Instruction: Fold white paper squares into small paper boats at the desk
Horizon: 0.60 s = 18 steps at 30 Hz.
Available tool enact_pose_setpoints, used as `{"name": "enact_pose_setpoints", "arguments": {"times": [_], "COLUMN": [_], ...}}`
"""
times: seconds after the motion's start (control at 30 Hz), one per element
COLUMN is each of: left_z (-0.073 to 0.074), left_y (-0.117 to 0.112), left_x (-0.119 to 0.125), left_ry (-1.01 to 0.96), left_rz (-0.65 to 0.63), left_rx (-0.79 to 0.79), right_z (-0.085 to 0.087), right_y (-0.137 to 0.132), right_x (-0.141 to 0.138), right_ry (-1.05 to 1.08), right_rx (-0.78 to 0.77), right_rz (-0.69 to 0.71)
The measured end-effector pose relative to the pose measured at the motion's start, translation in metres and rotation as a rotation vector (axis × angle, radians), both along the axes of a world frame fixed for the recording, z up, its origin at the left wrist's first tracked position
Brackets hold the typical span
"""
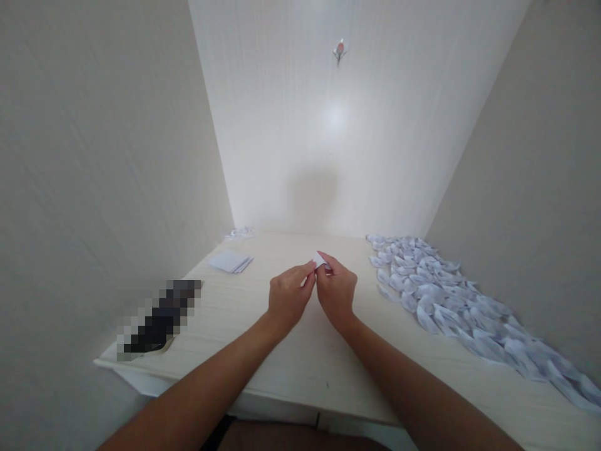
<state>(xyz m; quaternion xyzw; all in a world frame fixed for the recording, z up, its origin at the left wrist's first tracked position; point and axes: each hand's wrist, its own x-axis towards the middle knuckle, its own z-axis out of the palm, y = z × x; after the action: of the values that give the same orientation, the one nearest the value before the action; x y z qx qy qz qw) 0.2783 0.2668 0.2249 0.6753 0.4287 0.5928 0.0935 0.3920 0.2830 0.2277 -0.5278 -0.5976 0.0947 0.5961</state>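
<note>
Between my fingertips, above the middle of the pale table, is a small piece of white paper (pixel 320 259). My left hand (pixel 290 289) pinches its left edge with thumb and fingers. My right hand (pixel 336 287) grips the other side, its fingers curled partly around the paper. Most of the piece is hidden by my fingers, so its full shape cannot be made out. Left of my hands lies a stack of white paper sheets (pixel 229 260). To the right spreads a large pile of folded white paper pieces (pixel 429 294), shaped like petals or leaves.
The white table (pixel 263 369) meets walls at the back and both sides. Some white paper scraps (pixel 241 233) lie in the far left corner. A dark, pixelated object (pixel 159 322) rests near the left edge. A small rose decoration (pixel 340 51) is on the back wall.
</note>
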Motion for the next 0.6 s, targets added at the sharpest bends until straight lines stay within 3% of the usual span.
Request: {"name": "enact_pose_setpoints", "arguments": {"times": [0.27, 0.4, 0.6], "left_z": [0.007, 0.004, -0.002], "left_y": [-0.005, -0.001, 0.005], "left_x": [0.022, 0.016, 0.008], "left_ry": [-0.053, -0.158, -0.195], "left_rz": [0.024, 0.040, 0.099], "left_rx": [0.035, 0.025, 0.002], "right_z": [-0.001, -0.001, -0.003], "right_y": [0.001, 0.002, 0.000], "right_x": [0.012, 0.009, 0.003], "right_ry": [0.125, 0.203, 0.152], "right_rx": [0.012, -0.021, -0.081], "right_rz": [-0.005, 0.126, 0.289]}}
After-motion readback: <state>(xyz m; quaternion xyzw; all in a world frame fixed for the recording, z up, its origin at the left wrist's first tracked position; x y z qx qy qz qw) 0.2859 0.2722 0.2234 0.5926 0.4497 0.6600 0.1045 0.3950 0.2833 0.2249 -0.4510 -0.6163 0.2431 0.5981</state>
